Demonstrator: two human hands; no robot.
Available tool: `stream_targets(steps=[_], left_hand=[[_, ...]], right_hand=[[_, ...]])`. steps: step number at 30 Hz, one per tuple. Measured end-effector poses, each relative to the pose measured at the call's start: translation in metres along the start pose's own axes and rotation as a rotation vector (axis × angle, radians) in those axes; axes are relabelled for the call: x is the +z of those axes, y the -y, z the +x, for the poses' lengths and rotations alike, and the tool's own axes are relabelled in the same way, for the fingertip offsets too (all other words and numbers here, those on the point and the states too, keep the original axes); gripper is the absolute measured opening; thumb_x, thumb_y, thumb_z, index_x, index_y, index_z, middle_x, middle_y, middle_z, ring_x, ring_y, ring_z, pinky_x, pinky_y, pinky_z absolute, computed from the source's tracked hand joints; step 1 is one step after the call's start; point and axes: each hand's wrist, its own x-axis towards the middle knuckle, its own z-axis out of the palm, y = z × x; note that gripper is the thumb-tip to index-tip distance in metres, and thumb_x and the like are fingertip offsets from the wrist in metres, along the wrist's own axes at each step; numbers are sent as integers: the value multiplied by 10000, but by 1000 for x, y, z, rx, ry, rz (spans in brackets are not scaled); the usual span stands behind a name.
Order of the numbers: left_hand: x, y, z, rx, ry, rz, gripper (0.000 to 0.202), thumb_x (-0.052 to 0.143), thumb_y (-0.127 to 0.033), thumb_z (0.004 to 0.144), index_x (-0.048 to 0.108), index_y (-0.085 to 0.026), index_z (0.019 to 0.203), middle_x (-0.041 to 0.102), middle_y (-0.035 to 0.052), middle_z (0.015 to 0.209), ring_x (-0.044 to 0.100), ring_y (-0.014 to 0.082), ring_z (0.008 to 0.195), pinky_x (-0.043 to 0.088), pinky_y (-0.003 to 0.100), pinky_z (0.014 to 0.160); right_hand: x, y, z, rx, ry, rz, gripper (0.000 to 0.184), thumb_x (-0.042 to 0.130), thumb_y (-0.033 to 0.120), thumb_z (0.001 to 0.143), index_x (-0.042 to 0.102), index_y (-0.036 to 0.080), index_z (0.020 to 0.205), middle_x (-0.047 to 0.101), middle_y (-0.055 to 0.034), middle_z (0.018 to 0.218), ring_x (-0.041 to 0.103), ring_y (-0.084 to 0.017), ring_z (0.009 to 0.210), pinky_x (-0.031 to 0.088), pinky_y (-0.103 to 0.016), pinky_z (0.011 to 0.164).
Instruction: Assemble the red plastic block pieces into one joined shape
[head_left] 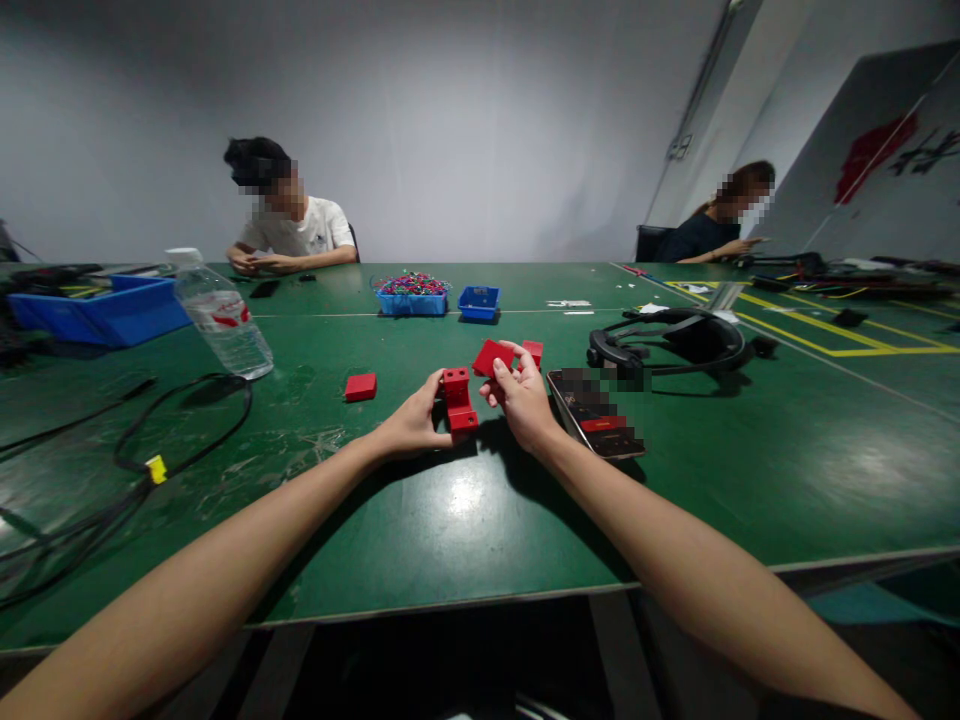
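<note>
My left hand grips a red stepped block with round holes from its left side, thumb below and fingers behind. A flat red square block is pinched between the thumb and fingers of my right hand, tilted just above and right of the stepped block. The two pieces are apart. Partly hidden behind my right fingers is another red block. A further red block lies on the green table, left of my left hand.
Right of my right hand lies a phone, with a black headset beyond it. Farther back stand a blue bin of colourful wires and a small blue bin. A water bottle and black cables are leftward. Two people sit across.
</note>
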Motion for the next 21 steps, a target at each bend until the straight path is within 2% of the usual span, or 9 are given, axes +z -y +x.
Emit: stream_targets(steps=[3,8,15,21], left_hand=[[0,0,0,3,3,8,975,776,-356,654,229,-164,1438,483,201,1396,544,320,1236,406,497,1063],[0,1,1,15,-9,35,969,782,-371,648,247,-171,1431,485,188,1400,520,314,1264,389,481,1081],[0,-2,0,-8,-4,29,966,780,-362,649,244,-143,1423,494,206,1384,527,318,1253,384,496,1078],[0,-2,1,-9,0,18,965,777,-339,650,240,-149,1429,477,216,1396,520,324,1263,382,511,1080]], right_hand=[[1,2,-2,-12,17,-7,554,723,405,715,433,227,1152,640,49,729,600,-97,527,418,-186,432],[4,5,-6,-3,33,-33,618,789,326,647,442,224,1148,682,12,861,645,-111,631,491,-213,528],[7,7,-5,30,7,-38,505,706,566,696,493,181,943,641,28,712,569,-81,507,404,-198,439],[8,8,-6,73,-20,-49,509,663,623,707,529,181,921,638,24,756,568,-80,506,374,-204,442]])
